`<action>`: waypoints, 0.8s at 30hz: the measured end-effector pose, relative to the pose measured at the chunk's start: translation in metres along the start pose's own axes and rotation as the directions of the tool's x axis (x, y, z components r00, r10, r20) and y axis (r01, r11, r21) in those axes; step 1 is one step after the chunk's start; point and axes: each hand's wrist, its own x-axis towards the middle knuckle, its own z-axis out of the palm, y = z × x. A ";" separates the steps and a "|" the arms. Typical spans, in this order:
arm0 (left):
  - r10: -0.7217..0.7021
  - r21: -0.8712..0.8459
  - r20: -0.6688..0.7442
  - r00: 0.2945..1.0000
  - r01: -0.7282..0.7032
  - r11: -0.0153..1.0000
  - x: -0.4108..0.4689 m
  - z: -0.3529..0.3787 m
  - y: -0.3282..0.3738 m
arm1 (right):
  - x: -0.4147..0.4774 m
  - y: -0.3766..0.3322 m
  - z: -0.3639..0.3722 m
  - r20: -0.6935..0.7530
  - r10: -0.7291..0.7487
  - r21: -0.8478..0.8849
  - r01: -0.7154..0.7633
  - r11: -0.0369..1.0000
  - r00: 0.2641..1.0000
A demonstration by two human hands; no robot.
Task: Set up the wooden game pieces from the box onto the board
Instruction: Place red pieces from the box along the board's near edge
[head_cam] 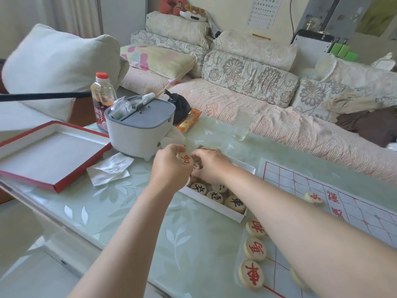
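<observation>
Pinching red-lettered piece point(186, 161) with left hand point(169, 172); grip of right hand point(211, 168) hidden in box point(214, 206)

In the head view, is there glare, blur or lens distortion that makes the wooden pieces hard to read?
Head view: soft daylight, a pale sheen on the table near the drinking glass; head view: the wide lens bows the table edge and stretches the forearms; head view: the piece in the left hand reads clearly.

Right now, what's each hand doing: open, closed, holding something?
Left hand: holding a round wooden piece with a red character.
Right hand: fingers curled down into the box; cannot tell whether it grips a piece.
</observation>
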 end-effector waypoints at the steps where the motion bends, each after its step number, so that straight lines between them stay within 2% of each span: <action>1: 0.003 0.012 0.002 1.000 -0.003 1.000 0.000 0.000 0.001 | 0.000 0.000 0.000 -0.007 -0.002 0.018 0.002 1.000 1.000; 5: 0.023 0.028 0.036 0.999 -0.024 0.999 -0.005 0.005 0.008 | -0.004 0.009 -0.012 -0.058 0.008 0.165 0.002 0.986 0.998; 9: 0.045 0.037 0.074 0.996 -0.048 0.998 -0.010 0.019 0.012 | -0.023 0.039 -0.045 -0.128 0.046 0.174 -0.023 0.984 0.991; 14: 0.125 0.097 0.176 0.976 -0.144 0.985 -0.025 0.053 0.030 | -0.061 0.108 -0.073 -0.164 0.217 0.178 -0.187 0.966 0.962; 18: 0.181 0.132 0.263 0.948 -0.221 0.966 -0.035 0.079 0.044 | -0.095 0.152 -0.073 -0.133 0.306 0.211 -0.275 0.938 0.943; 24: 0.256 0.162 0.343 0.904 -0.325 0.932 -0.046 0.111 0.049 | -0.134 0.162 -0.061 -0.063 0.208 0.228 -0.189 0.955 0.976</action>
